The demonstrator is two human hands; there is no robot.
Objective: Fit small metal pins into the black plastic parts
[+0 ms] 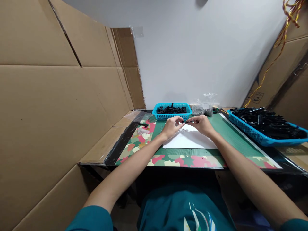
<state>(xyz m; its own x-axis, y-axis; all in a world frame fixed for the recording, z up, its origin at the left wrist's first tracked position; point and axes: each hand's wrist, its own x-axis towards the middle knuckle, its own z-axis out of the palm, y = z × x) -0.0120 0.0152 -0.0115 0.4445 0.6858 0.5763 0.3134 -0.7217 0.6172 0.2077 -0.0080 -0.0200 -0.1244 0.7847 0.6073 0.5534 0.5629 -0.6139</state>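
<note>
Illumination is diffuse and moderately bright, with the source outside the frame; the wall reads pale grey at upper centre, while the space below the green mat falls into deep shadow. The white paper sheet at centre is among the brightest surfaces, with soft shading near the right hand, and small glare spots mark the glossy black parts at right. Wide-angle distortion stretches the cardboard panel at left and the right forearm at lower right.

Short-sleeved teal printed shirt
</note>
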